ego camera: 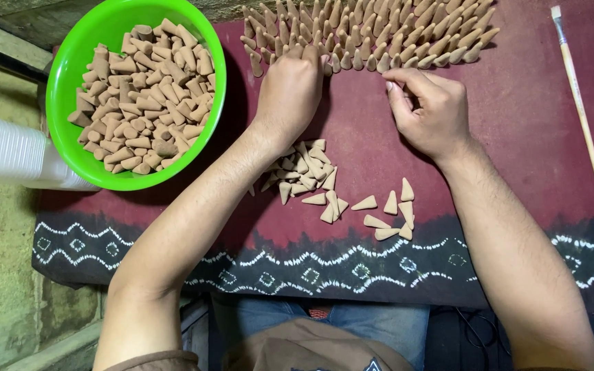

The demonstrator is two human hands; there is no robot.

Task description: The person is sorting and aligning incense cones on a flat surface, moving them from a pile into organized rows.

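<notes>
Left hand (290, 86) curled at the standing cones (379, 34), grip unclear. Right hand (429, 110) pinching one cone beside them. Bare red cloth (517, 137) toward the paintbrush (582, 113).

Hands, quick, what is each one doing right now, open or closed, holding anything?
Left hand: fingers curled down at the edge of the standing cones; whether it holds one cannot be told.
Right hand: fingertips pinched; whether on a cone cannot be told.

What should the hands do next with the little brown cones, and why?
Probably stand the cone pinched in the right hand at the lower edge of the upright cones, beside the left hand. That edge is uneven, and a loose pile lies waiting on the red cloth.
</notes>
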